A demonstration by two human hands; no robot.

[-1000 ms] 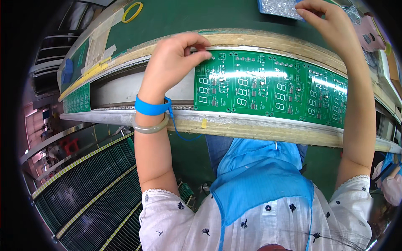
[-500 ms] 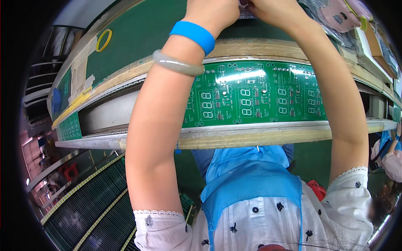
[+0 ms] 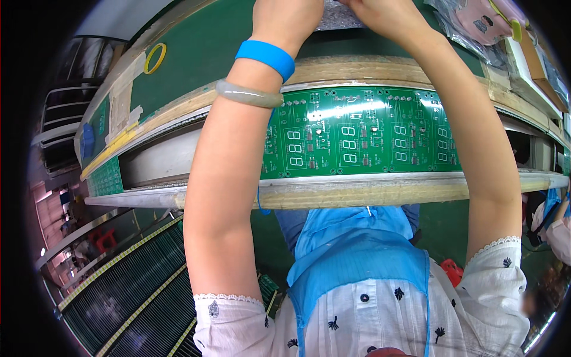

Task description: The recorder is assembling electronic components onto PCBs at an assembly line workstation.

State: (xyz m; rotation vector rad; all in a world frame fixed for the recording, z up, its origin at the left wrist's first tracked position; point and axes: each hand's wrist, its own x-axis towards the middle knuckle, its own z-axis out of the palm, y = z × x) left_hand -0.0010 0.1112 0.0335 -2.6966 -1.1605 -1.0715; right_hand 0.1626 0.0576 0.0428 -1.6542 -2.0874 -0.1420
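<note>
Both of my hands reach over the far side of the workbench, at the top edge of the view. My left hand has a blue wrist strap and a pale bangle behind it; its fingers are cut off by the edge. My right hand is a little way to the right, its fingertips also out of view. Between and just beyond them lies crinkled clear plastic; whether either hand touches it cannot be told. Beneath my forearms, a green circuit board with white digit displays lies in the rail channel.
A yellow ring of tape lies on the green bench top at left. At the far right are a pink bag and cardboard boxes. Racks of upright boards stand low on the left. Another person's arm shows at far right.
My hands have moved apart, the left one leftward, and more clear plastic shows between them. A dark purplish bit at the fingers has gone from sight. The blue cord below my left arm hangs differently.
</note>
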